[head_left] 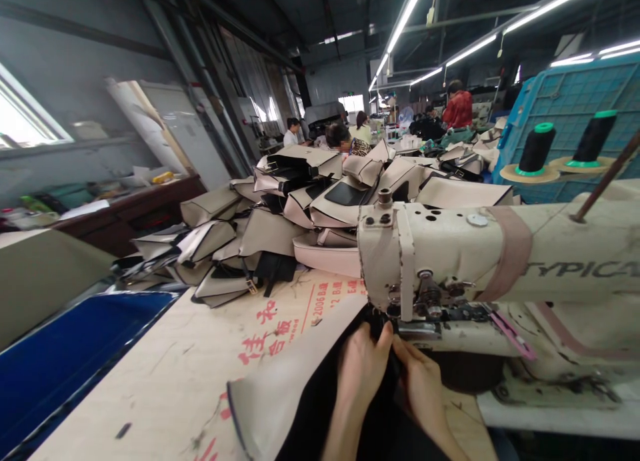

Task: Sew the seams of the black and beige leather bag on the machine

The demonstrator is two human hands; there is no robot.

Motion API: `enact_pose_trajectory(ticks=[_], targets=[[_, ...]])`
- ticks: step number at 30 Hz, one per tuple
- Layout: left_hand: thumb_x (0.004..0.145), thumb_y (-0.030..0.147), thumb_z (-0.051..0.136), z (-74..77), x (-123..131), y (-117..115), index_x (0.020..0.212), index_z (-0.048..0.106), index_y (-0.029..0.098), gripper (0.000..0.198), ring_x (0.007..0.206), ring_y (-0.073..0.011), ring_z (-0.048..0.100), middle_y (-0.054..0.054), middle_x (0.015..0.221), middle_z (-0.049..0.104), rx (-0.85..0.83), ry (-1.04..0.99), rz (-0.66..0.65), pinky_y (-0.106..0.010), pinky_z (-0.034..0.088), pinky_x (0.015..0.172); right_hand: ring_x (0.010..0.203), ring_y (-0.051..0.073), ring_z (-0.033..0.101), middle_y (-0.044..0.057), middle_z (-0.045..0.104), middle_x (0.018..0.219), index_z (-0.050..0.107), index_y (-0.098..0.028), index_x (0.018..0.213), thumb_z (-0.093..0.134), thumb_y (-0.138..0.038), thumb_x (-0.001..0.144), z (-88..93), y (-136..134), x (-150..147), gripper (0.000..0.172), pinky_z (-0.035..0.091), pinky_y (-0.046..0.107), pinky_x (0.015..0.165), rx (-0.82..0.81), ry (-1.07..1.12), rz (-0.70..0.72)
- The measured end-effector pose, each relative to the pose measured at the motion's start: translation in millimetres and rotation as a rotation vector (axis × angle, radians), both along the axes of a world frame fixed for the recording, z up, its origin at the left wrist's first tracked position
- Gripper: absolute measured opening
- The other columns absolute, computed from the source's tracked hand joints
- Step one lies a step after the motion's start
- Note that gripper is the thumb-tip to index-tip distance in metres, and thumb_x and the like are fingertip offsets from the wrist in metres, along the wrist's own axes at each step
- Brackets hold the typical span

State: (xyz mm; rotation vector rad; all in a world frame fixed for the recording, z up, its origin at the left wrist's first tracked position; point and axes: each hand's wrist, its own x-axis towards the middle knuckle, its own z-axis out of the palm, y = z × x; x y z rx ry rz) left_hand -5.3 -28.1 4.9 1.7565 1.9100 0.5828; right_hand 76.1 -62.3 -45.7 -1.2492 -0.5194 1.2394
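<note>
A beige bag piece (287,374) with dark edging and a black inner side lies under the head of the sewing machine (450,247). My left hand (364,362) is closed on its black part, thumb and fingers just in front of the needle area. Close beside it on the right, my right hand (417,377) pinches the same black material near the stitching point. The beige side spreads to the left over the wooden board and is blurred. Both hands and the machine head hide the needle and the exact edge between the fingers.
Beige bags (270,231) with black trim are piled behind the machine. Pink-handled snips (513,334) rest on the machine's lower arm. Black thread cones (537,149) stand by a blue crate (575,94). A blue bin (65,354) is at left. Several people work farther back.
</note>
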Motion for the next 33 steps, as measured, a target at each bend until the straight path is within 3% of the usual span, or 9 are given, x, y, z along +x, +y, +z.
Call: enact_pose_trajectory(ticks=[6,13,26,30,33], targets=[[0.081,0.043,0.046,-1.1,-0.4,2.9,0.056,0.036,0.017,0.037,0.046,-0.0087,0.031,0.006,0.049,0.032,-0.021,-0.091,0.007,-0.021,0.02,0.045,0.06,0.017,0.056,0.002,0.06,0.052,0.069,-0.01,0.092,0.065,-0.047,0.065,2.3,2.5,0.6,0.046,0.04,0.024,0.056,-0.025,0.057,0.028],[0.08,0.043,0.046,-4.5,-1.2,2.7,0.054,0.035,0.018,0.038,0.046,-0.0085,0.031,0.006,0.048,0.032,0.0,-0.103,0.019,-0.022,0.019,0.045,0.05,0.015,0.049,0.002,0.058,0.05,0.07,-0.007,0.081,0.064,-0.051,0.062,12.4,-0.7,2.3,0.048,0.034,0.024,0.047,-0.038,0.005,0.027],[0.079,0.045,0.047,-6.7,-2.7,8.4,0.051,0.034,0.017,0.041,0.044,-0.0084,0.028,0.006,0.045,0.029,0.021,-0.066,0.035,-0.023,0.016,0.044,0.06,0.018,0.056,0.005,0.063,0.06,0.068,-0.007,0.095,0.055,-0.057,0.071,12.9,2.2,2.8,0.057,0.04,0.026,0.054,-0.02,-0.116,0.062],[0.079,0.047,0.046,-8.4,-3.5,10.3,0.052,0.034,0.018,0.042,0.045,-0.0087,0.028,0.006,0.046,0.028,0.034,-0.064,0.03,-0.023,0.017,0.045,0.047,0.015,0.048,0.002,0.057,0.05,0.069,-0.01,0.077,0.053,-0.06,0.073,8.4,6.8,10.6,0.053,0.034,0.024,0.047,0.021,-0.175,0.171],[0.08,0.048,0.046,-10.1,-4.2,11.8,0.052,0.034,0.018,0.043,0.045,-0.0088,0.027,0.006,0.046,0.027,0.042,-0.069,0.027,-0.023,0.017,0.045,0.052,0.016,0.052,0.004,0.058,0.054,0.066,-0.013,0.065,0.056,-0.058,0.072,12.0,-8.1,46.5,0.047,0.037,0.025,0.053,0.071,-0.371,0.238]])
